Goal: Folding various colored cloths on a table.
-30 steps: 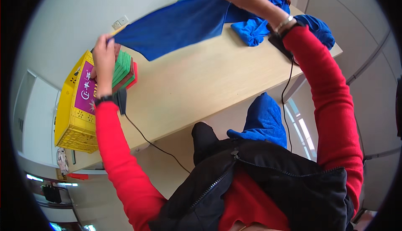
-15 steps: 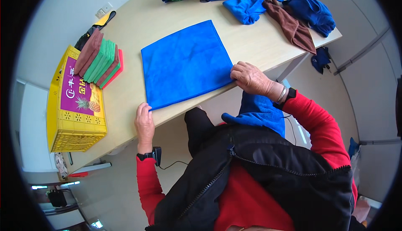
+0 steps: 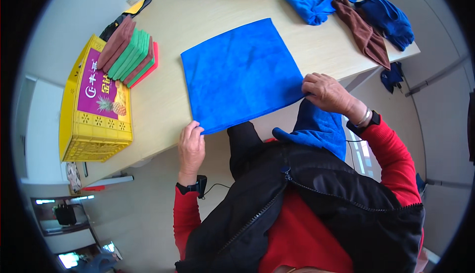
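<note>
A blue towel [image 3: 242, 72], folded into a flat square, lies on the pale wooden table with its near edge at the table's front edge. At its near left corner my left hand [image 3: 191, 147] pinches the cloth between thumb and fingers. My right hand [image 3: 329, 92] grips the near right corner the same way. Between the two hands the near edge is drawn straight. Another blue cloth [image 3: 316, 129] hangs over my lap, below my right hand.
On the left, a folded stack of brown, green and red cloths [image 3: 129, 55] leans by a yellow crate [image 3: 99, 137]. Crumpled blue cloths [image 3: 311, 6], a brown cloth [image 3: 361, 33] and a dark blue bundle [image 3: 388, 20] lie along the table's far right.
Both hands still hold the towel's near corners; its near edge has come toward me, over the table's front edge. The whole view has shifted slightly, with the table appearing further right.
</note>
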Tool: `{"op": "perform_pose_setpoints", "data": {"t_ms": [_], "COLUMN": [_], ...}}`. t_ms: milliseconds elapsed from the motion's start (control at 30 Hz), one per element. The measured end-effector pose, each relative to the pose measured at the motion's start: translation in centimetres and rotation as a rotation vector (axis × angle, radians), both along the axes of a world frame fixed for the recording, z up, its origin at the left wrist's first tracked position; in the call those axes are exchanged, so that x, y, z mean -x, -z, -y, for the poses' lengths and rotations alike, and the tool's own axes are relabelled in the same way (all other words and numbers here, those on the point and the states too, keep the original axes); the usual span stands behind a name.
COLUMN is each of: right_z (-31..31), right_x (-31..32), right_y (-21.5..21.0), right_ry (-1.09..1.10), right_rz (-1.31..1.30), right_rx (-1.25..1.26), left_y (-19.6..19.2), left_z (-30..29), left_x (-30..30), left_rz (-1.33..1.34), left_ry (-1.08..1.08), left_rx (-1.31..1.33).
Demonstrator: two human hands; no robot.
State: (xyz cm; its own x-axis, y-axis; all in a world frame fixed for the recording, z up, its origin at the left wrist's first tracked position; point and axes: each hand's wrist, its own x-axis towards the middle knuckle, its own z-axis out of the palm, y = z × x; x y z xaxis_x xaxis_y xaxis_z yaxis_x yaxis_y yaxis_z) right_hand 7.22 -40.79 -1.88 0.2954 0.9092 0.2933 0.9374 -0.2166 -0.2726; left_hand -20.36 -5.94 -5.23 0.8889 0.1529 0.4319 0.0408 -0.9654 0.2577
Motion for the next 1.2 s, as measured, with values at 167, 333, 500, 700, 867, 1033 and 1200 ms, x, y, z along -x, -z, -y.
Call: {"op": "perform_pose_setpoints", "data": {"t_ms": [167, 333, 500, 700, 867, 1033, 1200], "right_z": [-0.9, -11.0, -19.8, -18.7, -12.8, -11.8, -20.1], "right_x": [-1.1, -0.7, 1.7, -2.5, -9.3, -12.0, -8.1], "right_y": [-2.1, 0.8, 3.9, 4.9, 6.3, 3.4, 2.0], "right_ry": [0.032, 0.129, 0.158, 0.286, 0.475, 0.595, 0.386], "right_rz": [-0.275, 0.022, 0.125, 0.015, 0.04, -0.11, -0.079], "right_rx": [0.15, 0.099, 0.113, 0.206, 0.193, 0.351, 0.302], "left_y": [-1.2, -0.6, 1.6, 3.2, 3.1, 2.2, 0.4], "left_z": [-0.3, -3.7, -4.8, -4.5, -4.4, -4.3, -7.2], "left_x": [-0.7, -4.4, -10.9, -10.2, -10.2, -10.1, -14.2], "left_rz": [-0.062, -0.094, -0.15, -0.36, -0.314, -0.367, -0.31], "left_ry": [0.02, -0.037, 0.003, -0.044, -0.04, -0.026, -0.006], "left_rx": [0.271, 0.25, -0.053, -0.105, -0.055, -0.09, -0.022]}}
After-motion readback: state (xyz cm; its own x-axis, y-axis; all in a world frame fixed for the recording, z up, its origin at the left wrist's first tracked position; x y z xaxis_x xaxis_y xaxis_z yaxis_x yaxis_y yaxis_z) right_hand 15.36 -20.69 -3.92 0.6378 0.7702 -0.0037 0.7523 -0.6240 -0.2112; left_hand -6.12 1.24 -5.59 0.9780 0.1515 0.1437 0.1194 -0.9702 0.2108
